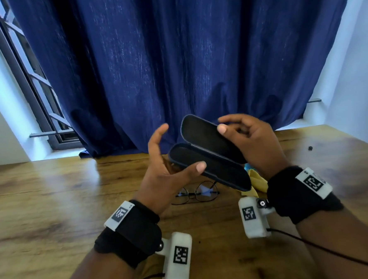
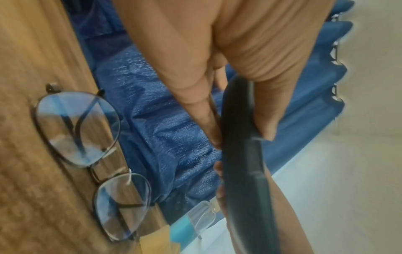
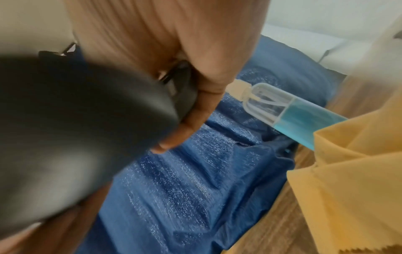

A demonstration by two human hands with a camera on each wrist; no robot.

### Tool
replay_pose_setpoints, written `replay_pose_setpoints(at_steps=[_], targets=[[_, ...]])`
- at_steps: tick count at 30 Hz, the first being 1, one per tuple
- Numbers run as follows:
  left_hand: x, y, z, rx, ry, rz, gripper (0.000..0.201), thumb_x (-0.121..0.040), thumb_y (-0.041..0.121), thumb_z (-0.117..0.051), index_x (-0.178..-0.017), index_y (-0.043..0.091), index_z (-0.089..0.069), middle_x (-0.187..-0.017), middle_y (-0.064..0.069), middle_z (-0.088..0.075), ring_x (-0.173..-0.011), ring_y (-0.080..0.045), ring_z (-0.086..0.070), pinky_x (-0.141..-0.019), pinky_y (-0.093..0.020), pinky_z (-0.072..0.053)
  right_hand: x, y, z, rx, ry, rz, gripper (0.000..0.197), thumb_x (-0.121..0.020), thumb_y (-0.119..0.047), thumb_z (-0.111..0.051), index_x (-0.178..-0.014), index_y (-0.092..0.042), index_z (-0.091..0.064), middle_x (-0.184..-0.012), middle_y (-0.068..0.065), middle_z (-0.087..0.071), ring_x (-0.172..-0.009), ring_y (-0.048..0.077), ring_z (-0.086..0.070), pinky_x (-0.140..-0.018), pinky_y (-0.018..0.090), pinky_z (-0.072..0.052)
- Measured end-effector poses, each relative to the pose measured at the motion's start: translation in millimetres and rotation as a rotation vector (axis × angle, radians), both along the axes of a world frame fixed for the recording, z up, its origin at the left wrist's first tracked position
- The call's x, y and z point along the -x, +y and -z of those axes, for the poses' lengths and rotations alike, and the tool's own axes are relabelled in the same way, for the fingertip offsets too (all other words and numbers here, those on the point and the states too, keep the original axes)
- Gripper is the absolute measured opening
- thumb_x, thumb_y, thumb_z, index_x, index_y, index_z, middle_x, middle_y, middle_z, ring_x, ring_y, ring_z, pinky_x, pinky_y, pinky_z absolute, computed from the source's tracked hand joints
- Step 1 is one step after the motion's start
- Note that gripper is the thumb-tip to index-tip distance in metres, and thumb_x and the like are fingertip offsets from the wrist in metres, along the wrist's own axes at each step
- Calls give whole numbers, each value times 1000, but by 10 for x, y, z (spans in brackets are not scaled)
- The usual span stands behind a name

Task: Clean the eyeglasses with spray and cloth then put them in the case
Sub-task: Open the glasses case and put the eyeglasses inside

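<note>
Head: case [image 1: 210, 157] (open) between both hands' fingers [image 1: 225, 128].

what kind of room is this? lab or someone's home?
Most likely a home room, not a lab: a wooden table stands against a window hung with a long blue curtain, a barred window frame shows at left, and the walls are plain white. No lab fittings show.

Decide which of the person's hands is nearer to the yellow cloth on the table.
Right. The right hand holds the open case almost directly above the yellow cloth, which lies beside its wrist. The left hand holds the case's other end, farther over, above the eyeglasses.
</note>
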State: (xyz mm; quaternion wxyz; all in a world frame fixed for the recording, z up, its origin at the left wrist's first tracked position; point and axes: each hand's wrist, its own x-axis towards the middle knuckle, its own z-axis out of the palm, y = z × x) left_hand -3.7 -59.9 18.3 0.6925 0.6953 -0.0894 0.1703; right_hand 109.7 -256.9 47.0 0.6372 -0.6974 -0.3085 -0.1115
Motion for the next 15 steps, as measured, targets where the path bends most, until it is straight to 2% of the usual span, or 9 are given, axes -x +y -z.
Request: replay_pose_setpoints(at_steps=[1, 3, 5, 7, 9, 10, 12, 13, 15], targets=[[19, -2, -13, -41, -9, 47, 103, -77, 8, -82, -151, 50, -23, -121, -17, -73, -115, -33, -71, -95, -43, -60, -29, 3, 15, -46, 51, 5, 27, -91, -26, -78, -114, -16, -69, -94, 0, -78, -83, 9, -74, -78, 27, -60], [48, -8, -53, -149, -36, 87, 96, -80, 3, -79, -152, 44, -31, -136, -13, -64, -122, -28, -68, -96, -40, -59, -33, 33, 40, -89, 113, -17, 27, -90, -25, -78, -110, -14, -65, -92, 4, -74, -77, 10, -71, -70, 22, -57], [77, 7, -112, -154, -63, 15, 85, -79, 7, -80, -149, 36, -43, -138, -5, -61, -123, -20, -67, -94, -32, -59, -21, 71, 54, -131, 144, -5, 21, -94, -29, -73, -109, -17, -65, -93, 2, -72, -79, 5, -70, -68, 19, -55], [82, 84, -151, -64, -107, -121, 83, -75, 17, -82, -148, 35, -46, -136, 2, -62, -122, -14, -66, -96, -29, -58, -8, 102, 56, -161, 208, 62, 18, -100, -35, -63, -111, -21, -64, -94, 3, -71, -79, 6, -68, -66, 22, -55], [66, 192, -171, 43, -164, -268, 83, -71, 26, -85, -145, 38, -50, -131, 14, -65, -124, -11, -65, -103, -36, -55, -24, 104, 102, 11, 168, 169, 12, -100, -33, -63, -109, -26, -66, -95, 4, -70, -78, 9, -65, -66, 24, -54], [59, 245, -169, 87, -181, -327, 82, -70, 29, -85, -144, 39, -52, -130, 17, -65, -125, -11, -64, -106, -41, -53, -33, 107, 143, 154, 109, 173, 8, -99, -30, -66, -105, -27, -69, -92, 3, -70, -77, 7, -64, -68, 21, -52], [38, 301, -149, 120, -186, -413, 81, -71, 31, -86, -144, 40, -52, -137, 13, -61, -126, -11, -63, -108, -46, -51, 1, 131, 204, 430, 13, 79, 6, -94, -28, -72, -99, -28, -74, -91, 0, -72, -79, 3, -64, -75, 15, -50], [31, 311, -135, 124, -185, -446, 81, -71, 31, -87, -144, 40, -51, -139, 11, -59, -126, -11, -63, -108, -46, -52, 38, 155, 213, 558, -4, 28, 8, -91, -31, -75, -99, -32, -75, -95, -5, -72, -85, 2, -65, -82, 18, -51], [18, 308, -119, 133, -185, -485, 80, -72, 31, -87, -144, 40, -52, -139, 11, -59, -124, -7, -64, -107, -44, -53, 97, 197, 226, 808, -39, -30, 25, -86, -42, -78, -111, -39, -73, -112, -10, -64, -103, 3, -59, -95, 26, -47]])
